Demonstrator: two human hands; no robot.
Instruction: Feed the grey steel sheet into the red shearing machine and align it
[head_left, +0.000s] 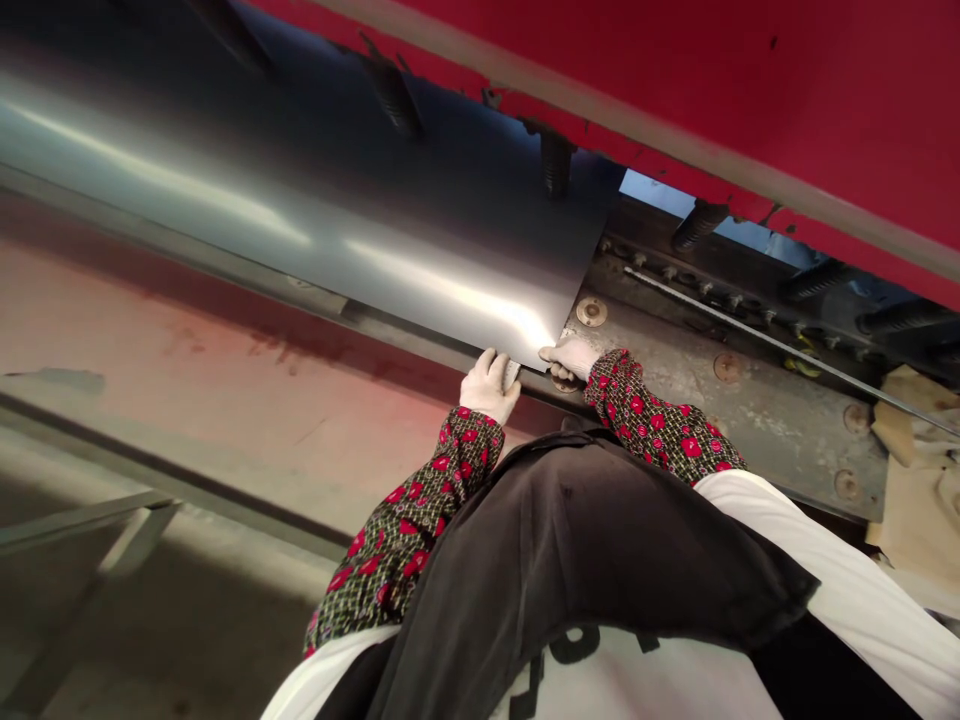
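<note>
Steel sheet (360,235) lay flat in front of the person, w/ its near edge by the hands and its right end up against a red metal machine (720,110). The sheet ran off past the left side of the view. It was shiny and gray.

L hand (489,388) wore a white knit glove and was curled almost shut on the near edge of the sheet, so it looked like it had hold of it. R hand (570,358), in the same kind of glove, was more open, w/ fingers stretched out left, right at the sheet's near right corner. It touched the sheet there, but I can't tell if it had a real grip. The two hands were close, just a small gap btwn them.

Black coil springs (556,162) hung in a row under the red machine, past the sheet's far side. To the right of the sheet was a worn steel plate (720,420) w/ round metal discs (591,311) set in it and a thin rod (772,345) lying across it. Tan paper (919,470) sat at far right. A pale flat surface (187,380) was on the left, near the sheet.

The person wore red-and-black flower sleeves (660,415) and a black apron (577,530) over a white shirt (825,540).
</note>
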